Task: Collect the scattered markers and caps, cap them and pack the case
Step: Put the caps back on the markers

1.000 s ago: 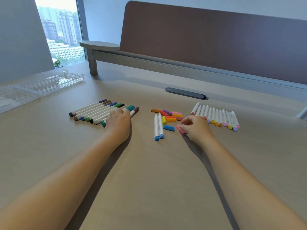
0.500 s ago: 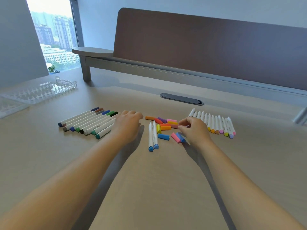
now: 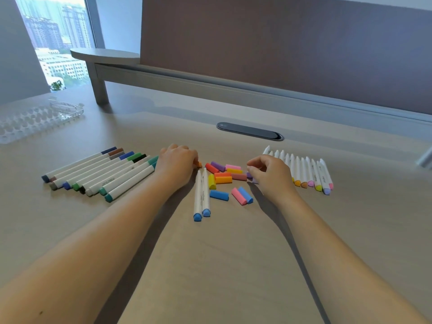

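Observation:
Several capped markers (image 3: 98, 174) lie in a row at the left. Several uncapped white markers (image 3: 304, 171) lie in a row at the right. Between them lies a pile of loose coloured caps (image 3: 222, 174), with two uncapped blue markers (image 3: 201, 195) in front. A blue cap (image 3: 219, 195) and a pink and blue pair of caps (image 3: 242, 195) lie apart, nearer me. My left hand (image 3: 177, 164) curls its fingertips onto an orange cap (image 3: 199, 163) at the pile's left end. My right hand (image 3: 271, 174) hovers loosely curled over lilac caps (image 3: 249, 175), with nothing between thumb and forefinger.
The clear plastic marker case (image 3: 35, 118) lies open at the far left of the desk. A dark cable slot (image 3: 250, 131) sits behind the caps. A raised grey shelf (image 3: 102, 54) and a brown divider panel (image 3: 280, 43) close off the back.
My left hand left the capped row and moved right to the orange cap. My right hand let go of the pink and blue caps and lifted back toward the lilac caps.

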The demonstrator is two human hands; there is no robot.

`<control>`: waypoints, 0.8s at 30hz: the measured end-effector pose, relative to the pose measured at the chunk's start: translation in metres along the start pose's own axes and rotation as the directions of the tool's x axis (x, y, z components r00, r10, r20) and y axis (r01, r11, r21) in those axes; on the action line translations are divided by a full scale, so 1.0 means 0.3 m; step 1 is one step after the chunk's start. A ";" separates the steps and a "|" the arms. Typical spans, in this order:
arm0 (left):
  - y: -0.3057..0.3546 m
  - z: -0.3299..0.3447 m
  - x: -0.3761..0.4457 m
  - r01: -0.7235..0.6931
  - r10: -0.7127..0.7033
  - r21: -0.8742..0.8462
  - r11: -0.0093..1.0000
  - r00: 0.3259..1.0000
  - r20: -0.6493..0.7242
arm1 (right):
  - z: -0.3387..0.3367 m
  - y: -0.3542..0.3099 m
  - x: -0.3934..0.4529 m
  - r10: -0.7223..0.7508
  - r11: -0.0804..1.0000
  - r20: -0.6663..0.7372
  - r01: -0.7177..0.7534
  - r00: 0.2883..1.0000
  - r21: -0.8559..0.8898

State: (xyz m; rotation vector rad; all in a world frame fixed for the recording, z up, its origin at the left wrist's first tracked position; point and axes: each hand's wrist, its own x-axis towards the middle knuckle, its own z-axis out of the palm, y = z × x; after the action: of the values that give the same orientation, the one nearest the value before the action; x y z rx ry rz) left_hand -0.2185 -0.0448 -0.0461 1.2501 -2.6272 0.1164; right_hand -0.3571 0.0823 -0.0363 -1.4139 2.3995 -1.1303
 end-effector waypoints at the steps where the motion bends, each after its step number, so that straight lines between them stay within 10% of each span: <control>1: -0.002 0.001 -0.004 0.016 -0.016 -0.002 1.000 1.000 -0.010 | -0.003 0.001 -0.004 0.002 1.000 -0.003 -0.002 1.000 0.006; 12: -0.031 -0.125 -0.156 0.142 -0.149 -0.442 0.886 0.989 0.019 | 0.035 -0.054 -0.082 -0.036 0.999 0.015 0.036 0.999 0.001; 24: 0.014 -0.156 -0.217 0.150 -0.109 -0.431 0.890 0.987 0.118 | -0.006 -0.038 -0.121 -0.012 0.999 -0.035 0.010 0.999 -0.053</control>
State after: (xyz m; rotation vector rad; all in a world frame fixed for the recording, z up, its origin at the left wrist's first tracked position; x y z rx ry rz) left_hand -0.1740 0.0150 -0.0161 1.2783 -2.4335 -0.5410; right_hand -0.3301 0.1091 -0.0362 -1.4366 2.4663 -1.1107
